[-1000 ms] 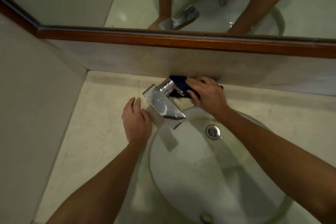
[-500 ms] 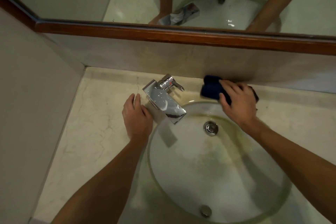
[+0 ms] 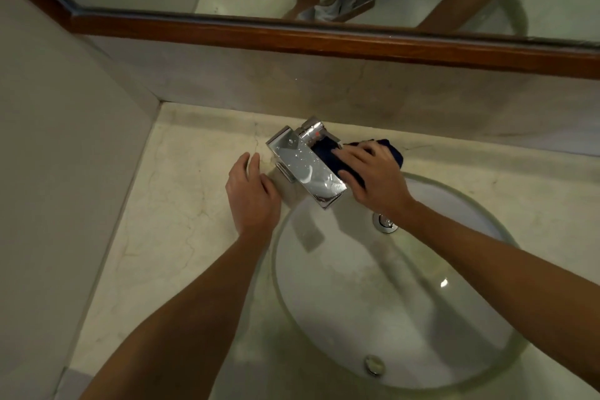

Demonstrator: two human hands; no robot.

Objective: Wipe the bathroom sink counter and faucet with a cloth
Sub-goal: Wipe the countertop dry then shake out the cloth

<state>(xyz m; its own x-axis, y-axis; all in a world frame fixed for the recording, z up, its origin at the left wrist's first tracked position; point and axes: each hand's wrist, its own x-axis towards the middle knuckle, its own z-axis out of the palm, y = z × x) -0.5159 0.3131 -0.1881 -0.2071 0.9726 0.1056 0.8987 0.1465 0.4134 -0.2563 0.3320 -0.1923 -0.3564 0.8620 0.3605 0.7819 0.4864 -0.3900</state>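
While pressed under spread right-hand fingers, dark blue cloth (image 3: 328,153) against right side of chrome faucet (image 3: 305,166), at back rim of sink (image 3: 454,377). Right hand (image 3: 373,172) flat on cloth, fingers nearly straight, pushing down, not clenched. Left hand (image 3: 251,195) open, palm down on cream stone counter (image 3: 181,237), just left of faucet, holding nothing. Drain (image 3: 386,222) near right wrist. Wood-framed mirror (image 3: 324,39) above backsplash.
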